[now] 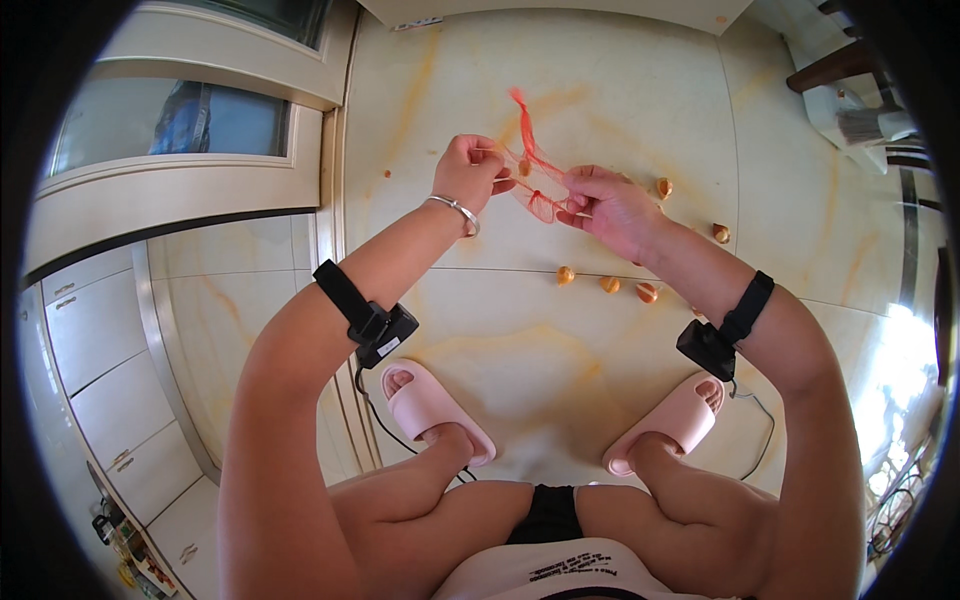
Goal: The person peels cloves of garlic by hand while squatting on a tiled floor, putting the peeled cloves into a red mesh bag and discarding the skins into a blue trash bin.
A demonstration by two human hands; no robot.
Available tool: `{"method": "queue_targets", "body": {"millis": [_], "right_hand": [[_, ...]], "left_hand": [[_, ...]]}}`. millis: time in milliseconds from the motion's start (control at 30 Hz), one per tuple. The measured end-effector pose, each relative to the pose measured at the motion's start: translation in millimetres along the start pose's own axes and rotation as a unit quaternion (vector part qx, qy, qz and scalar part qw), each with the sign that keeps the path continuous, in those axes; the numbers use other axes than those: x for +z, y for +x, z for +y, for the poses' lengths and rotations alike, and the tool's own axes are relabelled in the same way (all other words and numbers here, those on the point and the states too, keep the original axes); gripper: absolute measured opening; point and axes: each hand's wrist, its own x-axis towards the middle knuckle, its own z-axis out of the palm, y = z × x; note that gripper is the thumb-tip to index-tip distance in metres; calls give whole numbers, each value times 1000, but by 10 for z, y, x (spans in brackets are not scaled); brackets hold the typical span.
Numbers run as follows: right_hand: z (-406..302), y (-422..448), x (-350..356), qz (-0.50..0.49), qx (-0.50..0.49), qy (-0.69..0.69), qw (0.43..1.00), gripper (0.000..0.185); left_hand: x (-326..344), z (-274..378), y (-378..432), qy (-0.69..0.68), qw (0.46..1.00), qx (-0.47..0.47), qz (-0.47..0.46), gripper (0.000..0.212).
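A red mesh net bag [536, 176] is stretched between my two hands above the tiled floor, its twisted red end sticking up past them. My left hand [471, 171] pinches one edge of the mesh. On the other side, my right hand [611, 202] grips the net between thumb and fingers. A small brown bulb [524, 167] shows through the mesh; I cannot tell whether it is inside or behind. Beneath my right forearm lie several onion-like bulbs, among them one bulb [565, 276], a reddish one [646, 292] and one farther off [664, 187].
Pink slippers [439, 412] are on my feet at either side. To the left stands a sliding door [307, 150] with glass panes, its track along the floor. A pale cabinet panel [555, 11] borders the far side. At right a brush [862, 126] lies near dark wooden legs [832, 67].
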Motion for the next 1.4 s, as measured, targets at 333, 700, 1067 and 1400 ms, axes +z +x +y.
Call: {"method": "queue_targets", "body": {"millis": [333, 700, 1067, 1400], "right_hand": [[-137, 29, -109, 86, -68, -63, 992, 10], [-477, 66, -824, 135, -153, -443, 873, 28], [-458, 92, -1300, 225, -92, -706, 665, 25], [-701, -84, -753, -50, -58, -346, 935, 32]], "left_hand": [[35, 19, -172, 7, 989, 83, -124, 17], [211, 141, -251, 94, 989, 92, -71, 17], [237, 7, -258, 86, 990, 73, -89, 17], [273, -45, -262, 87, 991, 51, -85, 16]]}}
